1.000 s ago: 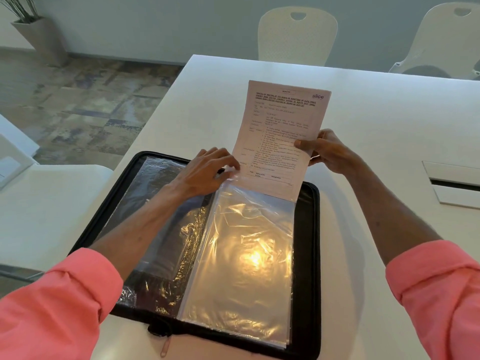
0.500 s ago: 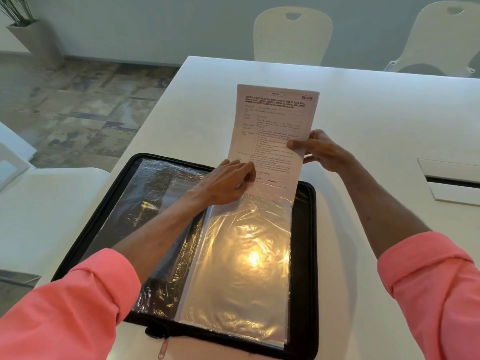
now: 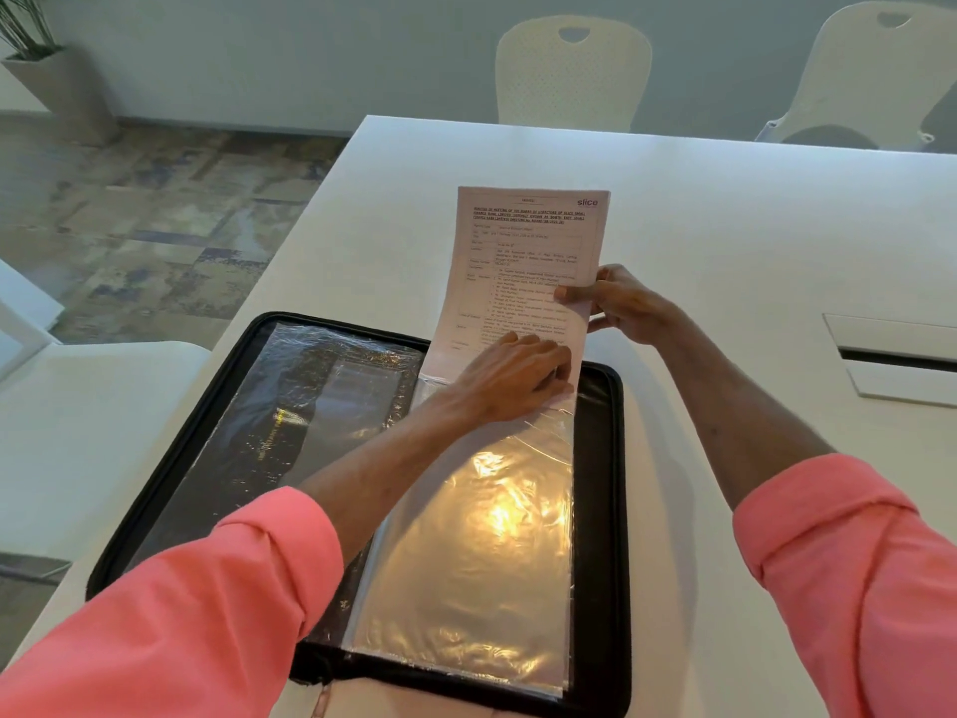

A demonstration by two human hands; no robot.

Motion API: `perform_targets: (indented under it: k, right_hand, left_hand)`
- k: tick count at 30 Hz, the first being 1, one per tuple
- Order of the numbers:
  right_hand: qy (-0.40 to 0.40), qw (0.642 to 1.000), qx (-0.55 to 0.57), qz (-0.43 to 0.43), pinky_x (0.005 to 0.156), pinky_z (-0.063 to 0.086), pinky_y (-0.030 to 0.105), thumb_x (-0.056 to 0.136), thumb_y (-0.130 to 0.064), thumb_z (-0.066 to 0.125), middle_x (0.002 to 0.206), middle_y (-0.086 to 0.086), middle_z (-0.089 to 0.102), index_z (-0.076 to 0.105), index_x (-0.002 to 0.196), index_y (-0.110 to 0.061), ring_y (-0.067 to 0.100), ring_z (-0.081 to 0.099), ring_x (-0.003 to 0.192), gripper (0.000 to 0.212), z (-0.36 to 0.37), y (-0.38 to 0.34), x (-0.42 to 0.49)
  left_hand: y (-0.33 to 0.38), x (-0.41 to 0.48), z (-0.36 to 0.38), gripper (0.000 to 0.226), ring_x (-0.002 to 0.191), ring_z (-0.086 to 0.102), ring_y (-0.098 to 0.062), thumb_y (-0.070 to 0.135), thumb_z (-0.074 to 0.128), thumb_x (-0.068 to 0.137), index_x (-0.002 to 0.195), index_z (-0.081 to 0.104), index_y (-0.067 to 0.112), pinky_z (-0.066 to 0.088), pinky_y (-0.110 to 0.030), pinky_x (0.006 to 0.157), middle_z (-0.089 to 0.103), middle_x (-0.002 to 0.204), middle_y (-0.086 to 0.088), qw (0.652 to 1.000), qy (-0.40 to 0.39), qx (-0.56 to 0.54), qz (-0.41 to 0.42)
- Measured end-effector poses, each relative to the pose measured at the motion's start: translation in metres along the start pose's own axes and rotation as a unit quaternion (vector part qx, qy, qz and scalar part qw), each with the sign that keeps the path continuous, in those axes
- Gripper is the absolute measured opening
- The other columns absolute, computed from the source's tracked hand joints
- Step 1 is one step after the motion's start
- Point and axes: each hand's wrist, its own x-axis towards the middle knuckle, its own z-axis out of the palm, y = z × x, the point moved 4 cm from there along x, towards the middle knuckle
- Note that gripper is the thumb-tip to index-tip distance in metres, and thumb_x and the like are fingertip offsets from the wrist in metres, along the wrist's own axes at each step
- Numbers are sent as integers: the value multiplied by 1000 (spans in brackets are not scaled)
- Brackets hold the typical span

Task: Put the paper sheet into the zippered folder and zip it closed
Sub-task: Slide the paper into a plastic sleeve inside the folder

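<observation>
A black zippered folder [image 3: 600, 510] lies open flat on the white table [image 3: 725, 225], with shiny clear plastic sleeves [image 3: 481, 551] inside. A printed paper sheet [image 3: 523, 256] stands upright at the top of the right-hand sleeve, its bottom edge at the sleeve's opening. My right hand [image 3: 621, 303] pinches the sheet's right edge. My left hand [image 3: 512, 375] lies over the sheet's lower part and the sleeve's top edge, fingers curled there; whether it grips the sleeve or the paper I cannot tell. The zipper pull [image 3: 318, 704] hangs at the folder's near edge.
Two white chairs [image 3: 572, 75] stand beyond the table's far edge. A rectangular cable hatch [image 3: 896, 360] is set in the table at the right. A white seat [image 3: 93, 432] sits left of the table, and a planter [image 3: 57, 90] stands on the tiled floor at far left.
My left hand has slid right along the sleeve's top edge, across the sheet's lower part. The sheet has turned more upright and sits lower at the sleeve opening.
</observation>
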Motion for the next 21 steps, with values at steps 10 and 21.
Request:
perform_targets:
  k: [10, 21]
  right_hand:
    - [-43, 998, 3, 41, 108, 60, 54, 96, -14, 81, 130, 15, 78, 69, 138, -6, 38, 74, 125, 45, 9, 11, 1]
    - [-101, 993, -14, 59, 113, 58, 51, 98, -8, 78, 131, 14, 78, 66, 137, -3, 35, 75, 124, 41, 22, 14, -2]
  left_hand:
    - [11, 11, 5, 15, 93, 67, -20, 33, 62, 106, 105, 64, 18, 53, -40, 92, 73, 105, 1, 996, 74, -8, -54]
    - [-20, -4, -3, 24, 95, 66, -16, 45, 55, 109, 105, 63, 22, 51, -37, 93, 73, 110, 3, 998, 24, 6, -52]
